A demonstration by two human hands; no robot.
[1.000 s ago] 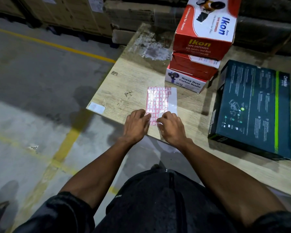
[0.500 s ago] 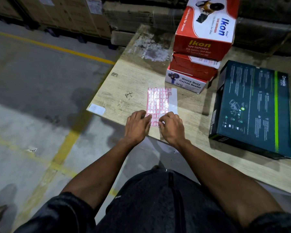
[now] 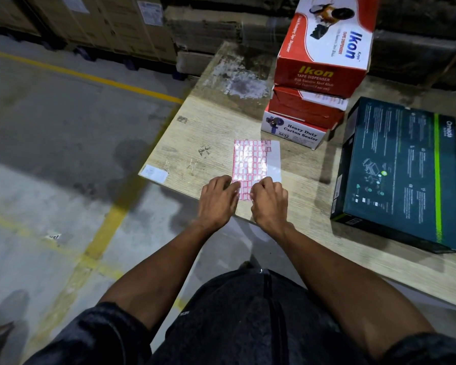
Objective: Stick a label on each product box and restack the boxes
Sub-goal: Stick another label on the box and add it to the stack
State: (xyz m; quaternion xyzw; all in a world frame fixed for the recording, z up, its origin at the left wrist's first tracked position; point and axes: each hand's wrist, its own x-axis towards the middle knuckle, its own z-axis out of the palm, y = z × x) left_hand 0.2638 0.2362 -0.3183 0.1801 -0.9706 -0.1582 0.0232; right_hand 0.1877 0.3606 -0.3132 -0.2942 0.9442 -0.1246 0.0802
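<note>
A sheet of red-bordered labels (image 3: 250, 164) lies flat on the wooden table (image 3: 208, 127), near its front edge. My left hand (image 3: 216, 198) rests on the sheet's near left corner with its fingers laid over it. My right hand (image 3: 270, 204) picks at the near right part of the sheet with curled fingers, and its fingertips are hidden. Behind the sheet stand three stacked red and white tape dispenser boxes: the Ikon box (image 3: 324, 46) on top, a second box (image 3: 303, 109) under it, and the carton sealer box (image 3: 292, 133) lowest. A flat dark teal box (image 3: 403, 175) lies to the right.
A white sticker (image 3: 153, 173) sits on the table's front left corner. Brown cartons (image 3: 103, 22) line the back wall. Left of the table is concrete floor with yellow lines (image 3: 100, 233). The table's front edge runs just under my wrists.
Both hands stay at the near end of the label sheet, with only small finger movements. The boxes and the sheet have not moved.
</note>
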